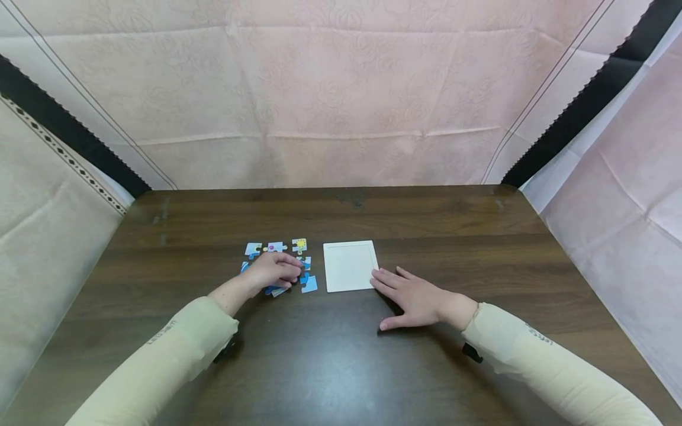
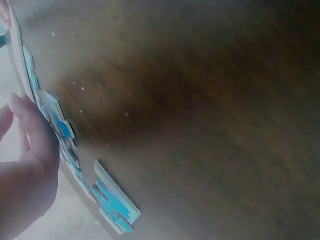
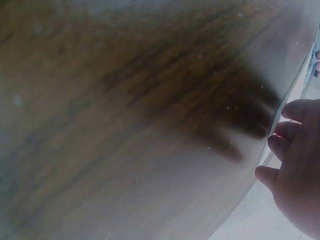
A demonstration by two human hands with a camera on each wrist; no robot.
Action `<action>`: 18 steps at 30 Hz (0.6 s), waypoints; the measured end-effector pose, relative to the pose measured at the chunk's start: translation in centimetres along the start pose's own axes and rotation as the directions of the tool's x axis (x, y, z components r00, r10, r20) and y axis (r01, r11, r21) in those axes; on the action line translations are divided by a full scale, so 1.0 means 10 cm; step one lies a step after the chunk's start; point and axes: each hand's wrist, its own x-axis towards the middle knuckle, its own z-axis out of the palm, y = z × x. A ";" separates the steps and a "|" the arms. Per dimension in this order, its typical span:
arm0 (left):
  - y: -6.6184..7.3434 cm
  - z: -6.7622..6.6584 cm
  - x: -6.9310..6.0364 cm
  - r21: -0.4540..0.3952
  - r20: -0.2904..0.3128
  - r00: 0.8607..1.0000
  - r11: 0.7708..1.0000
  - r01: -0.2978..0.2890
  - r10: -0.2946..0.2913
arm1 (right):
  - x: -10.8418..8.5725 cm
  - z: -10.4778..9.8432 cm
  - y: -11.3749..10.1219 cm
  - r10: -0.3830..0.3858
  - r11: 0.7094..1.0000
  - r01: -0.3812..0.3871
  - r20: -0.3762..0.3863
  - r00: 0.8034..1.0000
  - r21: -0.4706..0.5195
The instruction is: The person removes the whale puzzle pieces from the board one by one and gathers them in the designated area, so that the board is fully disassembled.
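My left hand [image 1: 274, 269] is over a cluster of small jigsaw pieces with its fingers loosely bent. Its fingertips are close to a blue piece [image 1: 306, 263], and I see nothing held between them. A piece with a yellow sun [image 1: 299, 244] lies beyond the hand, and a light-blue piece [image 1: 309, 284] lies nearer; the hand covers part of the cluster. In the left wrist view, a blue piece [image 2: 59, 117] lies beside the hand [image 2: 30, 165]. To the right is a square white puzzle tray [image 1: 348, 266]. My right hand [image 1: 412, 296], fingers spread, touches its right edge.
The pieces and the tray lie on a dark wooden table [image 1: 341, 367]. A pale patterned cloth [image 1: 341, 106] hangs behind the table's far edge, with more cloth at both sides. Black straps [image 1: 471, 352] show under the sleeves at the wrists.
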 end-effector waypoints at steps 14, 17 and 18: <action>0.02 0.00 0.00 0.006 0.022 1.000 1.000 -0.001 0.001 | -0.03 0.00 0.01 -0.009 1.000 0.009 -0.025 1.000 0.016; 0.02 -0.01 0.00 -0.008 0.029 1.000 1.000 0.001 -0.001 | -0.03 -0.01 0.03 -0.016 1.000 0.017 -0.044 0.999 0.019; 0.03 -0.01 0.01 -0.010 0.035 0.999 1.000 0.000 0.000 | -0.03 -0.01 0.04 -0.017 1.000 0.018 -0.051 0.999 0.020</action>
